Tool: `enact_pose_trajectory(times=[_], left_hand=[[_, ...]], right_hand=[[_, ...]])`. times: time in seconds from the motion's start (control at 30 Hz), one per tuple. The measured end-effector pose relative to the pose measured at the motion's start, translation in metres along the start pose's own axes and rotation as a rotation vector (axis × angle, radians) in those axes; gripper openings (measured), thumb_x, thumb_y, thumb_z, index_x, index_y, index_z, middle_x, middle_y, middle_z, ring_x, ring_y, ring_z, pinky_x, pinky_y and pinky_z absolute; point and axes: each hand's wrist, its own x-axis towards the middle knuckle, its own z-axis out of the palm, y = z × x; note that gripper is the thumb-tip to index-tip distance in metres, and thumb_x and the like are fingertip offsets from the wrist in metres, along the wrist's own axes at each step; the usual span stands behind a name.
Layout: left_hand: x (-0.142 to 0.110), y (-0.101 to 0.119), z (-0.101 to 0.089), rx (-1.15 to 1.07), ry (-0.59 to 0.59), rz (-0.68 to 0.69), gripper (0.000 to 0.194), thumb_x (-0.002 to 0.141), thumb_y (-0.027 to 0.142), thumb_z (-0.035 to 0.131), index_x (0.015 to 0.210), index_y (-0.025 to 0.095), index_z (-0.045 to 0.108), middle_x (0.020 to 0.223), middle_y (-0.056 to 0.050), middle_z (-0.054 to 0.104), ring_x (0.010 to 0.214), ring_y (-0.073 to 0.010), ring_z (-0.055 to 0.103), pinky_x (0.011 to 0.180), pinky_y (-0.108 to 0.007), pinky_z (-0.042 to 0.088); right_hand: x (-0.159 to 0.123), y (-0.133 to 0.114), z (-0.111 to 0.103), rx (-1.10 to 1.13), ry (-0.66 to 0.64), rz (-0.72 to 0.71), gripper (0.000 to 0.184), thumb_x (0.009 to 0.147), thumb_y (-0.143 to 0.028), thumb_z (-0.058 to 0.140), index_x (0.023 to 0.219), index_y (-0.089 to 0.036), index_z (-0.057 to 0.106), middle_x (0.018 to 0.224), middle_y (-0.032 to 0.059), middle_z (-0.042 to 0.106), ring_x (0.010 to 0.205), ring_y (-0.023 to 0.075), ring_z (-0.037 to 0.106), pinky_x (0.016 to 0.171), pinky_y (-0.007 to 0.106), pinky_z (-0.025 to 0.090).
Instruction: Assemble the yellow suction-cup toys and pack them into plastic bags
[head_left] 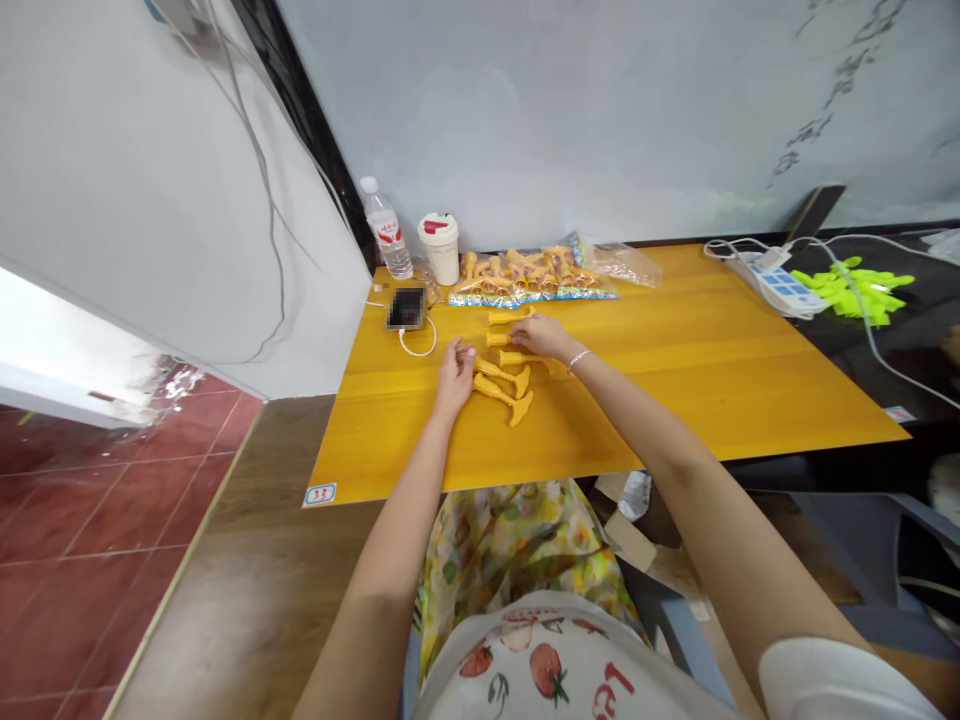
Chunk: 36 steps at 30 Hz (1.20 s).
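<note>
Several yellow plastic toy hammers lie on the yellow tabletop in front of me. My left hand (454, 378) is closed at the handle end of one toy hammer (501, 374), whose head points right. Just below it lies another toy hammer (504, 398). My right hand (546, 338) reaches in from the right, fingers bent down around the head end of a toy hammer (498, 340) and hiding that end. Above and below those fingers are a further toy hammer (504, 318) and another (516, 357), both with handles pointing left.
Clear bags of yellow toy hammers (525, 272) lie along the wall. A lidded cup (440, 250), a water bottle (388, 232) and a phone (406, 308) on a white cable are at the back left. A power strip (776, 284) and bright green pieces (859, 290) are at right.
</note>
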Motion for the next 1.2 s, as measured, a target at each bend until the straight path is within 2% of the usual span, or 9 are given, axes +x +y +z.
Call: enact_pose_trajectory(times=[0.17, 0.3, 0.4, 0.5, 0.73, 0.87, 0.97, 1.03, 1.2], left_hand=[[0.000, -0.003, 0.000, -0.007, 0.013, 0.017, 0.060, 0.092, 0.060, 0.053, 0.135, 0.018, 0.050, 0.118, -0.013, 0.067, 0.103, -0.0212, 0.067, 0.100, -0.041, 0.050], [0.000, -0.004, 0.000, -0.011, 0.021, 0.036, 0.053, 0.093, 0.053, 0.057, 0.132, 0.018, 0.052, 0.107, -0.011, 0.070, 0.096, -0.0196, 0.067, 0.096, -0.039, 0.051], [0.001, -0.005, 0.001, 0.012, 0.011, 0.042, 0.045, 0.094, 0.043, 0.059, 0.130, 0.017, 0.054, 0.099, -0.008, 0.070, 0.089, -0.0180, 0.066, 0.091, -0.036, 0.052], [0.001, -0.007, 0.000, 0.023, -0.003, 0.052, 0.039, 0.093, 0.033, 0.060, 0.128, 0.017, 0.055, 0.093, -0.006, 0.070, 0.083, -0.0160, 0.064, 0.087, -0.033, 0.052], [0.000, -0.007, 0.001, 0.020, -0.011, 0.073, 0.037, 0.090, 0.024, 0.059, 0.126, 0.016, 0.055, 0.088, -0.004, 0.068, 0.078, -0.0143, 0.063, 0.079, -0.028, 0.051], [0.000, -0.006, 0.001, 0.004, 0.006, 0.057, 0.037, 0.091, 0.027, 0.059, 0.125, 0.016, 0.055, 0.086, -0.003, 0.067, 0.077, -0.0145, 0.063, 0.075, -0.027, 0.051], [0.001, -0.008, 0.001, 0.012, 0.010, 0.074, 0.037, 0.092, 0.033, 0.060, 0.126, 0.016, 0.055, 0.086, -0.004, 0.068, 0.076, -0.0145, 0.062, 0.077, -0.029, 0.051], [0.001, -0.011, 0.000, 0.013, 0.013, 0.079, 0.039, 0.093, 0.038, 0.059, 0.126, 0.017, 0.055, 0.088, -0.004, 0.068, 0.077, -0.0148, 0.062, 0.079, -0.030, 0.051], [0.001, -0.016, 0.000, -0.017, 0.000, 0.049, 0.049, 0.092, 0.051, 0.060, 0.128, 0.018, 0.055, 0.090, -0.005, 0.067, 0.078, -0.0152, 0.062, 0.077, -0.030, 0.052]], right_hand=[[0.002, -0.001, 0.003, -0.008, 0.128, 0.059, 0.032, 0.098, -0.027, 0.052, 0.123, -0.019, 0.071, 0.126, 0.0132, 0.068, 0.120, 0.0305, 0.056, 0.100, 0.042, 0.044], [-0.016, 0.006, 0.009, 0.069, 0.262, -0.041, 0.030, 0.098, -0.029, 0.054, 0.120, -0.018, 0.071, 0.118, 0.0129, 0.070, 0.112, 0.0274, 0.060, 0.098, 0.038, 0.045], [-0.039, 0.014, 0.015, 0.102, 0.220, -0.179, 0.028, 0.096, -0.034, 0.060, 0.115, -0.018, 0.073, 0.112, 0.0112, 0.072, 0.106, 0.0254, 0.061, 0.096, 0.036, 0.045], [-0.050, 0.017, 0.019, 0.077, 0.166, -0.223, 0.027, 0.094, -0.034, 0.063, 0.115, -0.021, 0.073, 0.112, 0.0108, 0.072, 0.106, 0.0257, 0.061, 0.093, 0.036, 0.044], [-0.020, -0.009, 0.024, 0.008, 0.239, -0.093, 0.029, 0.098, -0.031, 0.057, 0.121, -0.020, 0.070, 0.119, 0.0133, 0.070, 0.113, 0.0288, 0.056, 0.093, 0.040, 0.040], [-0.032, -0.026, 0.026, 0.036, 0.309, -0.095, 0.033, 0.100, -0.033, 0.053, 0.125, -0.018, 0.067, 0.119, 0.0138, 0.068, 0.112, 0.0278, 0.056, 0.092, 0.038, 0.040], [-0.058, -0.036, 0.030, 0.035, 0.220, -0.214, 0.034, 0.099, -0.042, 0.055, 0.121, -0.021, 0.069, 0.114, 0.0101, 0.070, 0.107, 0.0259, 0.058, 0.090, 0.036, 0.039], [-0.070, -0.039, 0.032, -0.004, 0.161, -0.247, 0.032, 0.098, -0.042, 0.057, 0.121, -0.022, 0.069, 0.113, 0.0089, 0.071, 0.107, 0.0260, 0.058, 0.090, 0.036, 0.038], [-0.064, -0.030, 0.029, -0.066, 0.154, -0.113, 0.031, 0.099, -0.035, 0.055, 0.124, -0.022, 0.068, 0.117, 0.0103, 0.071, 0.110, 0.0273, 0.057, 0.089, 0.037, 0.038]])
